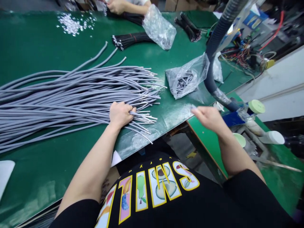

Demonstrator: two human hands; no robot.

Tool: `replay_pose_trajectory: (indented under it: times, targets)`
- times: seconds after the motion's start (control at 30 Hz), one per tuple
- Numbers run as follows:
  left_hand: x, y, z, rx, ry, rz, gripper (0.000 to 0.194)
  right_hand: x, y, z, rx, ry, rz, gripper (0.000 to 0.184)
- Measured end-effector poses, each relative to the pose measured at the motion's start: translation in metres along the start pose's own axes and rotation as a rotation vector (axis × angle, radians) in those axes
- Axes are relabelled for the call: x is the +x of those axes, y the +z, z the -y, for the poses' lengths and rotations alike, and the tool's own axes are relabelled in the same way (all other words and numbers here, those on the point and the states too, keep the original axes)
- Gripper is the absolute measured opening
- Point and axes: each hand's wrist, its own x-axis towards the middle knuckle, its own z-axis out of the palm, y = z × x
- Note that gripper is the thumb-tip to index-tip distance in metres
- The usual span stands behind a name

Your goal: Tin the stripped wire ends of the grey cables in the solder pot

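A wide bundle of grey cables (pixel 71 91) lies across the left half of the table, with whitish stripped ends toward the middle. My left hand (pixel 121 114) is closed around a few of these cables near their ends, resting on the bundle. Off to the right, my right hand (pixel 210 118) is held in a pinch above the table's front edge, apart from the cables. A small greyish bit shows at its fingertips, too blurred to name. Beyond it sits a clear plastic bag (pixel 187 79) with short grey tube pieces inside.
Black wire bundles (pixel 133 39) and another plastic bag (pixel 159 27) lie at the back. A co-worker's hand (pixel 116 6) is up there, near scattered white bits (pixel 71 24). A thick dark hose (pixel 212 63) rises at right beside a clamp frame (pixel 247 117).
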Motion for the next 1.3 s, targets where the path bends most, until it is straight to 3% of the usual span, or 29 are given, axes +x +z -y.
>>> replay_pose_trajectory:
  times: [0.1, 0.17, 0.23, 0.33, 0.43, 0.5, 0.6, 0.77, 0.87, 0.97, 1.17, 1.3]
  targets:
    - [-0.004, -0.008, 0.001, 0.012, 0.033, 0.051, 0.038, 0.058, -0.022, -0.031, -0.218, 0.087, -0.313, 0.041]
    - [-0.008, -0.017, 0.003, -0.052, 0.079, 0.111, 0.034, 0.084, -0.03, -0.029, -0.281, 0.064, -0.459, 0.039]
    - [-0.012, -0.027, 0.006, -0.15, 0.131, 0.179, 0.032, 0.09, -0.029, -0.013, -0.28, -0.054, -0.507, 0.038]
    - [-0.015, -0.037, 0.007, -0.281, 0.151, 0.235, 0.037, 0.079, -0.001, 0.023, -0.187, -0.395, -0.322, 0.025]
    - [-0.014, -0.039, 0.004, -0.313, 0.049, 0.205, 0.039, 0.074, 0.047, 0.055, -0.168, -0.715, 0.071, 0.017]
    - [-0.013, -0.036, 0.0, -0.26, -0.069, 0.169, 0.037, 0.08, 0.074, 0.068, -0.297, -0.747, 0.148, 0.02]
    - [-0.011, -0.03, -0.004, -0.179, -0.147, 0.167, 0.03, 0.093, 0.095, 0.078, -0.499, -0.659, 0.052, 0.023]
    - [-0.008, -0.023, -0.002, -0.048, 0.091, 0.119, 0.035, 0.104, 0.099, 0.082, -0.611, -0.627, 0.001, 0.018]
    - [-0.006, -0.022, -0.001, -0.008, 0.157, 0.114, 0.035, 0.106, 0.101, 0.083, -0.637, -0.647, 0.02, 0.021]
    - [-0.006, -0.021, -0.002, -0.008, 0.167, 0.115, 0.034, 0.103, 0.094, 0.089, -0.65, -0.677, 0.084, 0.022]
    - [-0.006, -0.016, -0.004, 0.014, 0.134, 0.099, 0.03, 0.076, 0.058, 0.109, -0.526, -0.641, 0.201, 0.027]
    - [-0.003, -0.013, -0.009, 0.06, 0.051, 0.135, 0.03, 0.063, 0.06, 0.102, -0.468, -0.536, 0.162, 0.037]
